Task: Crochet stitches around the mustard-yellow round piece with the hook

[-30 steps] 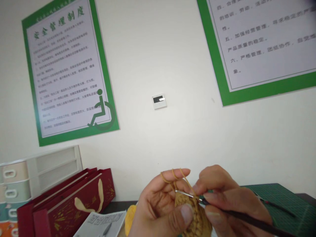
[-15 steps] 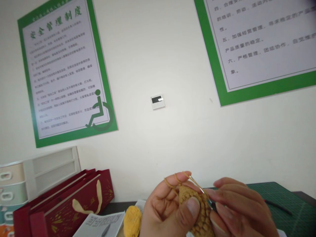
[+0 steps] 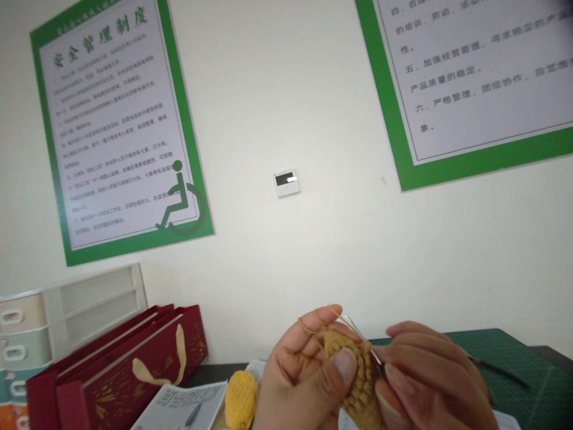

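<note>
My left hand (image 3: 308, 370) grips a brown crocheted piece (image 3: 358, 388), its thumb pressed on the front of the stitches. Brown yarn (image 3: 308, 327) loops round the raised index finger and runs from the fingertip toward the work. In my right hand (image 3: 430, 370) is a crochet hook (image 3: 364, 339), pinched between thumb and fingers. The hook's silver shaft crosses the top edge of the piece, and its tip points up and left, close to the left fingertip. The lower part of the piece leaves the frame; the hook's handle is mostly hidden by my fingers.
A yellow yarn ball (image 3: 240, 400) lies left of my hands, beside a printed booklet (image 3: 188, 409). Red gift bags (image 3: 129, 370) and a drawer unit (image 3: 27, 346) stand farther left. On the right, a green cutting mat (image 3: 487, 346) carries a thin dark tool (image 3: 505, 373).
The hook's tip has shifted slightly up and left of the yarn strand, which lay along it before. The left fingertip has drawn a little left and up.
</note>
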The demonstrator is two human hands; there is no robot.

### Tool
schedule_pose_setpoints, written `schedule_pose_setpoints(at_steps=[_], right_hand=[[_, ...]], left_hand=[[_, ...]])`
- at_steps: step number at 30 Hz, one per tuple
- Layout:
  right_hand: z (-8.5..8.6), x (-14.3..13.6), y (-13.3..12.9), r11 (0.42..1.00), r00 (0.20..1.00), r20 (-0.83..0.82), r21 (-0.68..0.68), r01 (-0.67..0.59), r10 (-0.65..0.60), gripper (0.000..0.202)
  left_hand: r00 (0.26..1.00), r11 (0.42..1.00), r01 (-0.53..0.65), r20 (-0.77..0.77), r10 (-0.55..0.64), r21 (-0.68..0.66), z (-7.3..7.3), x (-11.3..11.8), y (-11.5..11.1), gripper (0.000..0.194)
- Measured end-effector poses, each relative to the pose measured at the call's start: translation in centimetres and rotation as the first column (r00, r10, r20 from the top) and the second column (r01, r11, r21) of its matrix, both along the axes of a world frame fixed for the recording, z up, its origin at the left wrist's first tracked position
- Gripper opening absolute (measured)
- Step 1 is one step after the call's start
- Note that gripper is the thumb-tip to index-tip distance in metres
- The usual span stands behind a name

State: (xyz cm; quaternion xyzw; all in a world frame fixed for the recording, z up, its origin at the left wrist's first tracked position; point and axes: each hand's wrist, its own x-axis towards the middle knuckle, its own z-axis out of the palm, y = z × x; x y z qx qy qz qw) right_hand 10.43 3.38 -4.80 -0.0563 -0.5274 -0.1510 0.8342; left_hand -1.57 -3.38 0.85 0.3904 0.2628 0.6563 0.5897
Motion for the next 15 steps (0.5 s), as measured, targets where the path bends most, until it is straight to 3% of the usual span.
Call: schedule_pose_setpoints(at_steps=[3,6,9,13,15], right_hand=[[0.1,-0.9,0.2,0.995,0.999,-0.028,0.095,0.032,-0.029,0.012],[0.5,-1.9,0.0,0.976,0.978,-0.016,0.063,-0.208,0.209,0.019],[1.1,-1.9,-0.6,0.897,0.897,-0.034,-0.035,-0.442,0.441,0.017],[1.8,-0.9,-1.1,0.798,0.807,-0.022,-0.140,-0.586,0.590,0.005],[2.0,-0.5,-1.0,0.705,0.728,-0.057,-0.212,-0.677,0.683,0.007]], left_hand=[[0.997,0.995,-0.069,-0.013,0.070,0.074,0.0,-0.2,0.0,0.038],[0.993,0.987,-0.097,-0.052,0.104,0.128,-0.1,-0.6,-0.1,0.040],[0.991,0.985,-0.081,-0.092,0.096,0.152,-0.1,-1.3,-0.1,0.043],[0.985,0.977,-0.095,-0.122,0.120,0.192,0.1,-1.9,0.0,0.039],[0.983,0.976,-0.088,-0.144,0.118,0.200,0.2,-2.0,-0.1,0.036]])
